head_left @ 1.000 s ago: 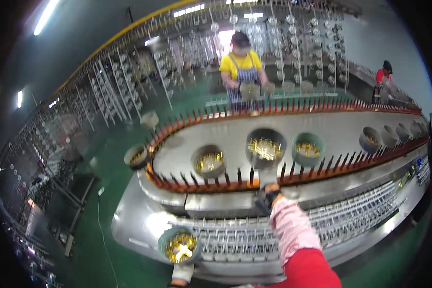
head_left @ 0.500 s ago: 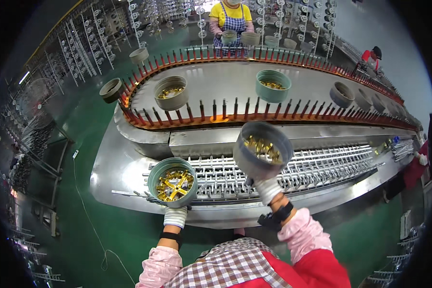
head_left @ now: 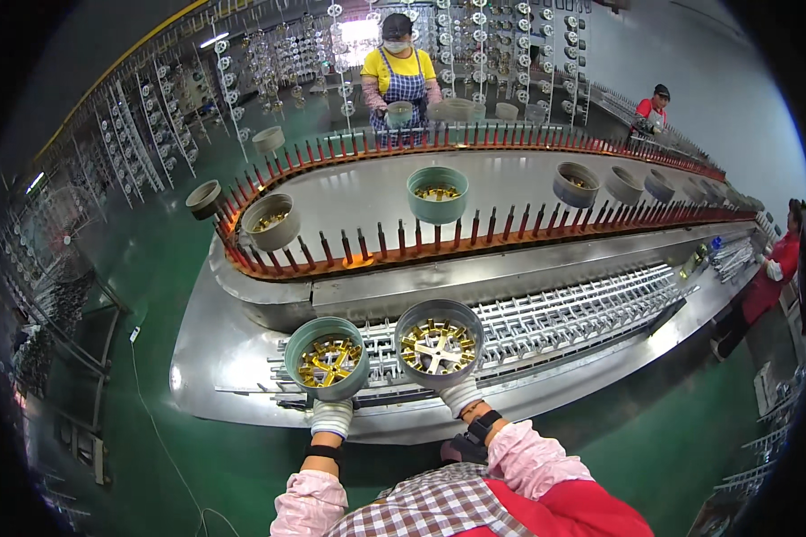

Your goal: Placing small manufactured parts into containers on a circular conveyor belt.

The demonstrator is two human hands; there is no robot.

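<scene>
My left hand, in a white knitted glove, grips the near rim of a round green housing. Gold tabs and a gold cross-shaped bracket show inside it. Beside it, my gloved right hand is closed on a round grey housing, which holds gold tabs around a silvery cross-shaped bracket. Both housings are held with their open tops facing me, over a rack of metal bars. The fingers of both hands are largely hidden beneath the housings.
Beyond the metal ledge, a looped conveyor with upright red-based spindles carries more housings, including a green one and a beige one. A person in a yellow shirt stands across it; another in red is at right.
My right hand has brought the grey housing down and left, beside the green one, turning its inside toward me. The view has tilted up, and the conveyor's housings appear further left.
</scene>
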